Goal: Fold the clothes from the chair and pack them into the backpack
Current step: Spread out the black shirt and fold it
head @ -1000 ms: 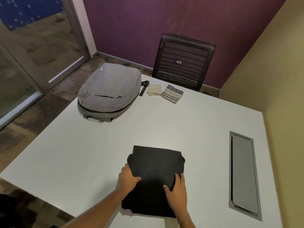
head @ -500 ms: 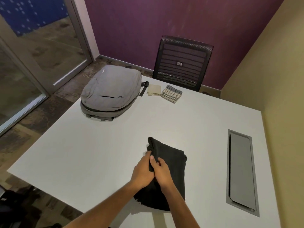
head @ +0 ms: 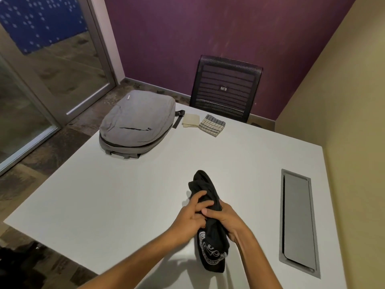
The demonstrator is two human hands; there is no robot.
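Now, black garment [head: 209,226] bunched btwn left hand [head: 190,215], right hand [head: 226,219], both gripping

Both forearms are showing bare to the frame edge; no sleeves are appearing. Left hand [head: 190,215] and right hand [head: 226,219] are wearing nothing.

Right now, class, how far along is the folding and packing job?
Done: two small folded cloths, one cream, one striped, lie beside the backpack. In hand: the left hand and right hand grip a bundled black garment. Left: nothing visibly packed; the backpack looks closed.
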